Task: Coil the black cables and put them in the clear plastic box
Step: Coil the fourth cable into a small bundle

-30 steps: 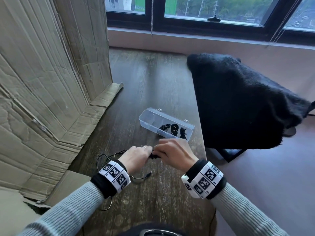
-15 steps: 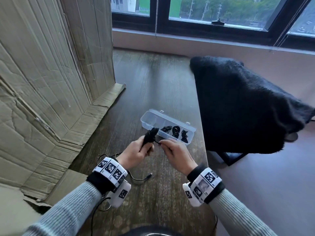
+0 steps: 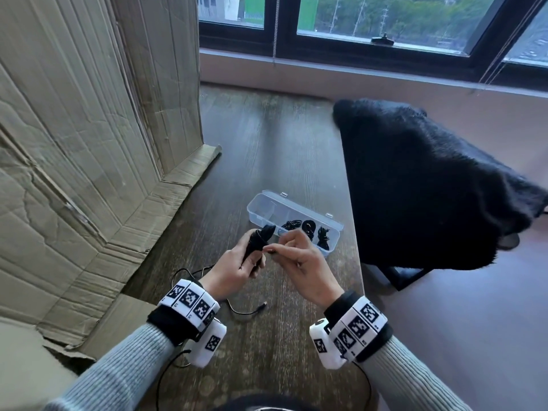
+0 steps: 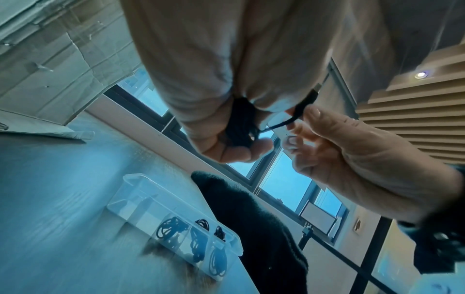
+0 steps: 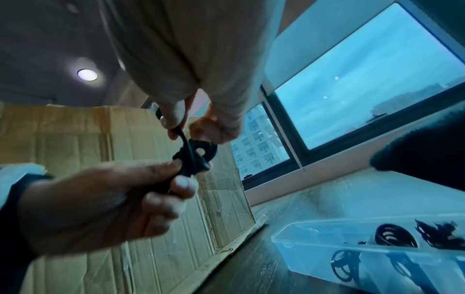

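My left hand (image 3: 237, 264) grips a coiled black cable bundle (image 3: 258, 243) above the dark wooden table (image 3: 267, 149); the bundle (image 4: 240, 123) shows inside the curled fingers. My right hand (image 3: 292, 256) pinches the cable's loose end (image 4: 302, 107) beside the bundle, and the plug tip (image 4: 317, 87) sticks up. In the right wrist view the end (image 5: 185, 142) crosses the coil (image 5: 198, 157). Just beyond the hands stands the open clear plastic box (image 3: 261, 204) with three coiled black cables (image 3: 308, 228) in its right compartments; its left compartments hold nothing.
A loose black cable (image 3: 237, 310) lies on the table under my left wrist. Tall creased cardboard (image 3: 89, 143) stands along the left. A chair draped in black fleece (image 3: 430, 185) sits off the table's right edge. A window ledge (image 3: 355, 75) closes the far end.
Both hands rose from the table toward the box with the bundle. The left hand turned the coil upright, and the right hand drew the loose end out beside it.
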`<state>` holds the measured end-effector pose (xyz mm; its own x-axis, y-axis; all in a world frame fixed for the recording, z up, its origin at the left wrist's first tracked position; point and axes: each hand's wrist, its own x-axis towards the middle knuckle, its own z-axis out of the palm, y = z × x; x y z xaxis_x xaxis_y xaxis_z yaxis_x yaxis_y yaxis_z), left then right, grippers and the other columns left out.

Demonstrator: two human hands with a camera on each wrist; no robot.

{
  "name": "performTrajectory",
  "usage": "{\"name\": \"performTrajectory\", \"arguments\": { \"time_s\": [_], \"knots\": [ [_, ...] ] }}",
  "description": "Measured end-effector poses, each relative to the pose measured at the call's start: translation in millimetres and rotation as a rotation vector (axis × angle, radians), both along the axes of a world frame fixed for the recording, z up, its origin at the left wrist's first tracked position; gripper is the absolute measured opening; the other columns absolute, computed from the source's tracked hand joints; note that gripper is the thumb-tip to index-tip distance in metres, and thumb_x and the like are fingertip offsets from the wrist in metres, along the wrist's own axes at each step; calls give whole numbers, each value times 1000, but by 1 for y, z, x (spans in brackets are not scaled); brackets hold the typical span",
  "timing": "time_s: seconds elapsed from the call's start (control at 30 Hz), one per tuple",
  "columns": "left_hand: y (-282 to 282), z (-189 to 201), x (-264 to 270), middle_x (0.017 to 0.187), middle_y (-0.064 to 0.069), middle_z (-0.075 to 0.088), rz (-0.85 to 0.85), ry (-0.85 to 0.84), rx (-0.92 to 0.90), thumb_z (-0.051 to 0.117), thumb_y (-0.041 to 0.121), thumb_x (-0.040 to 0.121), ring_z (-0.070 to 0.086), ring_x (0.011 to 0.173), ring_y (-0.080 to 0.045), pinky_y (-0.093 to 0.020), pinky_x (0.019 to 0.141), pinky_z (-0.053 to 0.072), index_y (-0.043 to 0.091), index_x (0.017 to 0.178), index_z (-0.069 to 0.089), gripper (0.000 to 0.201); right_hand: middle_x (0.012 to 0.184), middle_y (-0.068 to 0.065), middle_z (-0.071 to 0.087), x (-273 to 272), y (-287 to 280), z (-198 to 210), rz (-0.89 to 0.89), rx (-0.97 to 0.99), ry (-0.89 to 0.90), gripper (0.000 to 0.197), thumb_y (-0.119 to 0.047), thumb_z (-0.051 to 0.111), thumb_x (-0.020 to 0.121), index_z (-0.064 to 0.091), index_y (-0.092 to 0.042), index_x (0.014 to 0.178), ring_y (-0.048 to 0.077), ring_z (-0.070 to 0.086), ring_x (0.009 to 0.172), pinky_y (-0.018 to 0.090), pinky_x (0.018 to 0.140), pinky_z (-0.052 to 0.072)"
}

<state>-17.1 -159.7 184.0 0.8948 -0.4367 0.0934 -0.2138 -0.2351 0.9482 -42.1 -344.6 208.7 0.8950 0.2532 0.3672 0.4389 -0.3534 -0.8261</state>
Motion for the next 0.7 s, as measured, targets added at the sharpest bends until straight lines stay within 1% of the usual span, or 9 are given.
{"name": "performTrajectory", "arguments": {
  "time_s": [0.1, 0.17, 0.23, 0.3, 0.4, 0.47, 0.53, 0.63, 0.7],
  "knots": [
    [1, -2, -5, 73, 0, 59, 23, -34, -2, 42, 25, 95, 53, 57, -16, -29, 60, 47, 25, 131, 35, 36, 93, -5, 61, 3, -2, 2, -41, 134, 209, 19, -11, 61, 91, 72, -11, 107, 13, 59, 79, 37, 75, 52],
    [0, -4, -7, 73, -1, 58, 43, -48, -18, 43, 26, 95, 53, 57, -16, -30, 60, 47, 24, 133, 34, 38, 82, 0, 64, 4, 0, 6, -84, 230, 350, 22, -7, 61, 90, 70, -11, 111, 14, 57, 70, 41, 72, 51],
    [-1, -4, -10, 74, -3, 58, 54, -67, -33, 42, 25, 96, 52, 58, -17, -31, 60, 47, 23, 134, 33, 39, 77, 6, 65, 7, 4, 8, -114, 359, 449, 30, -3, 64, 88, 63, -14, 116, 13, 57, 66, 34, 70, 50],
    [-2, -4, -12, 74, -5, 58, 69, -65, -45, 43, 23, 97, 52, 58, -18, -33, 60, 47, 23, 135, 33, 39, 73, 5, 66, 10, 6, 9, -136, 450, 511, 36, -4, 68, 85, 55, -14, 117, 18, 59, 67, 29, 67, 50],
    [-1, -3, -10, 74, -8, 58, 104, -59, -51, 43, 20, 97, 51, 58, -17, -33, 61, 46, 24, 134, 34, 39, 73, 4, 69, 15, 8, 9, -157, 446, 563, 20, -4, 71, 83, 65, -13, 100, 22, 58, 71, 26, 65, 49],
    [-1, -3, -9, 74, -8, 57, 103, -53, -56, 44, 17, 97, 51, 58, -16, -30, 60, 46, 24, 134, 34, 39, 83, 13, 72, 17, 10, 10, -149, 437, 599, 12, -2, 69, 83, 70, -10, 93, 24, 60, 76, 27, 69, 49],
    [-3, -4, -12, 74, -5, 57, 97, -29, -66, 44, 15, 97, 52, 58, -15, -28, 59, 46, 25, 134, 35, 39, 86, 14, 72, 20, 10, 12, -137, 399, 619, 12, -1, 68, 84, 72, -8, 93, 18, 64, 77, 25, 72, 51],
    [-4, -2, -13, 74, -2, 56, 105, 20, -87, 44, 19, 94, 51, 59, -13, -27, 59, 45, 26, 133, 36, 40, 78, 7, 71, 23, 12, 14, -127, 372, 617, 12, 1, 67, 84, 72, -3, 95, 3, 63, 63, 13, 60, 47],
    [-1, -1, -11, 73, -1, 56, 86, 43, -105, 44, 21, 93, 51, 60, -15, -29, 59, 45, 24, 133, 37, 40, 74, 5, 70, 23, 10, 15, -128, 399, 632, 11, 2, 68, 83, 71, 1, 93, -1, 61, 56, 10, 54, 44]
  ]
}}
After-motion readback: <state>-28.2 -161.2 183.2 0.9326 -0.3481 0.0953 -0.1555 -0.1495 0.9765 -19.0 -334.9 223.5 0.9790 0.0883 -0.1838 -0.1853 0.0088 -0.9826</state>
